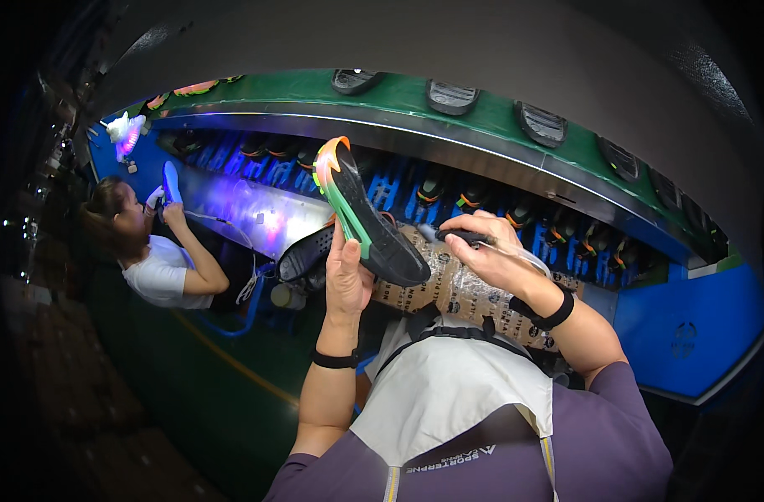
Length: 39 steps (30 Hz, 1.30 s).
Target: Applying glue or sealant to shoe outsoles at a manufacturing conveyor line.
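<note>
My left hand (347, 280) is closed around a shoe sole (369, 226), tilted with its black inner face toward me. The sole's rim is green along the side and orange at the far end. In my right hand (499, 251) I grip a black-handled brush (465, 238) with a pale tip and a clear tube trailing from it. The brush tip points at the sole, close to its right edge; I cannot tell whether they touch. Just left of my left hand lies a dark shoe part with small holes (305, 255).
A brown cardboard surface under clear wrap (449, 289) lies before me. Beyond it, shoes stand on a blue rack (386, 188). Black soles (541, 124) sit on a green conveyor belt (495, 107) above. At left, a co-worker (168, 259) holds a sole (172, 182) under purple light.
</note>
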Motion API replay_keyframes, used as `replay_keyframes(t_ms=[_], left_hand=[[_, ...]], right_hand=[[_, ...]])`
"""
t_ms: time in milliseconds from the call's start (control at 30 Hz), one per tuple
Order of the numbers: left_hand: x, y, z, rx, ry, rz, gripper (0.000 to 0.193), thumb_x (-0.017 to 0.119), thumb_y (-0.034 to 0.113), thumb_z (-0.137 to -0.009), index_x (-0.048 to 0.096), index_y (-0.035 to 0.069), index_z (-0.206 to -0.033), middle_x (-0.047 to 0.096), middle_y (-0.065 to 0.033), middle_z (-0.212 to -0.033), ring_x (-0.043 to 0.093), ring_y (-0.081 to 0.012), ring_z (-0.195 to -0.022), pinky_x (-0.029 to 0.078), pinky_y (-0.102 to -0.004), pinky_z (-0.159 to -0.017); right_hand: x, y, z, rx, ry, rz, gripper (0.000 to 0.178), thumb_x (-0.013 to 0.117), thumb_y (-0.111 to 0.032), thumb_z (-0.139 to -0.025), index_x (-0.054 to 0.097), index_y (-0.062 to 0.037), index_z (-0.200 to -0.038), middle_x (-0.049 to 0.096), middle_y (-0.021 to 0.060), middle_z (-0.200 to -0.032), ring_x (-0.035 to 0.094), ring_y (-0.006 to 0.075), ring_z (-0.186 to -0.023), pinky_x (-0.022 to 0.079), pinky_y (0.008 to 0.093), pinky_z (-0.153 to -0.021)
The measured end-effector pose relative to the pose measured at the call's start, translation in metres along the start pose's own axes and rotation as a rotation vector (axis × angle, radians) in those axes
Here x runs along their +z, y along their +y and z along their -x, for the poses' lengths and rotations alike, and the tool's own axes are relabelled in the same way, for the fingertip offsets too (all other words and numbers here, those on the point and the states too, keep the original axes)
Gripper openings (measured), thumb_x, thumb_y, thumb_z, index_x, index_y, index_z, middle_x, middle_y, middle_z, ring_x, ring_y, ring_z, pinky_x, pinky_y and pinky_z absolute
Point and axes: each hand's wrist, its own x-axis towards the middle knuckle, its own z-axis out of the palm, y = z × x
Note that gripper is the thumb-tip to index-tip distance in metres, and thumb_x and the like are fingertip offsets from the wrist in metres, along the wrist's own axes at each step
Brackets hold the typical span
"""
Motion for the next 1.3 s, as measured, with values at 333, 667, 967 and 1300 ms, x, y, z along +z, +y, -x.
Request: replay_keyframes(t_ms=[333,667,967,1300], left_hand=[[-0.058,-0.024,0.028,-0.174,0.319,0.38,0.079,0.033,0.065,-0.106,0.045,0.004,-0.155,0.061,-0.0183,-0.143,0.061,-0.0356,-0.13,0.05,-0.0555,-0.109],[-0.071,0.055,-0.044,-0.229,-0.176,0.357,0.099,0.032,0.08,-0.097,0.044,0.0,-0.155,0.065,-0.0241,-0.133,0.072,-0.0431,-0.104,0.063,-0.0525,-0.084],[-0.045,0.077,-0.182,-0.04,0.308,0.342,0.097,0.038,0.071,-0.105,0.027,-0.01,-0.156,0.047,-0.0406,-0.147,0.062,-0.0498,-0.125,0.058,-0.0521,-0.101],[-0.109,0.098,-0.245,0.724,0.572,-1.48,0.092,0.085,0.045,-0.081,0.046,-0.005,-0.147,0.051,-0.0368,-0.136,0.057,-0.052,-0.121,0.049,-0.0557,-0.102]], right_hand=[[0.013,0.017,0.004,-0.016,0.072,-0.028,0.024,0.073,-0.017,-0.093,0.077,-0.0086,-0.115,0.072,0.0134,-0.091,0.069,0.0271,-0.085,0.054,0.0381,-0.079],[0.007,0.047,0.023,0.114,0.15,-0.123,0.026,0.073,-0.017,-0.095,0.076,-0.0076,-0.118,0.071,0.0098,-0.093,0.066,0.0189,-0.083,0.052,0.0325,-0.076],[0.024,0.04,0.022,0.001,0.146,-0.011,0.027,0.076,-0.014,-0.092,0.076,-0.0047,-0.118,0.073,0.0127,-0.096,0.069,0.0237,-0.085,0.053,0.0332,-0.079],[0.023,0.048,0.017,0.123,0.12,-0.004,0.027,0.074,-0.015,-0.093,0.076,-0.0048,-0.117,0.073,0.0119,-0.096,0.068,0.022,-0.084,0.052,0.0332,-0.077]])
